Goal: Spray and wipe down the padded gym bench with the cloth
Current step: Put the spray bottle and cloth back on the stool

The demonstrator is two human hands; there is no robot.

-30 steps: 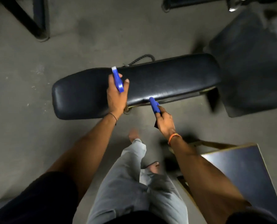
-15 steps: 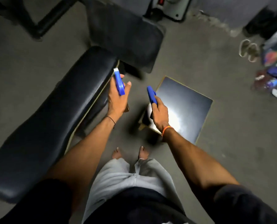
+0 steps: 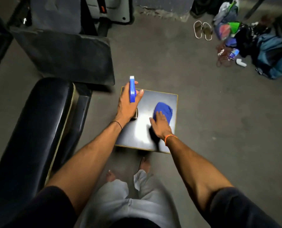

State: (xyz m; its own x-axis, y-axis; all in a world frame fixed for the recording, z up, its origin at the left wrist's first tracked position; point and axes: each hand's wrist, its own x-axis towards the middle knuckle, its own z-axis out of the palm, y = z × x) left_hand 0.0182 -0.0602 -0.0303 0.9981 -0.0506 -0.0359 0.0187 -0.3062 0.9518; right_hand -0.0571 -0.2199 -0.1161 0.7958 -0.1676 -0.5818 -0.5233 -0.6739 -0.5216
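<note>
The person is standing barefoot on the concrete floor and leaning over a small square table with a dark, glossy top and a pale edge. The left hand is gripping the spray bottle by its neck, fingers clamped round it, with the thumb tip showing on the right side of the blue trigger head. The white nozzle is pointing away from the person, and the bottle is hanging over the table's left side. Whether its base is touching the top cannot be told.

The right hand is resting on the blue cloth, which is lying bunched on the right half of the table. The fingers are lying fairly straight and slightly apart over the near part of the cloth, pressing down rather than curling round it. An orange band is circling the right wrist, and a thin black thread the left.

The padded bench, black and shiny, is running along the left of the view, just beside the table and touched by neither hand. A second dark pad is sitting beyond its far end.

Far off at the upper right, a pair of sandals is lying near a heap of bags and clothes. Grey trousers are filling the bottom of the view.
</note>
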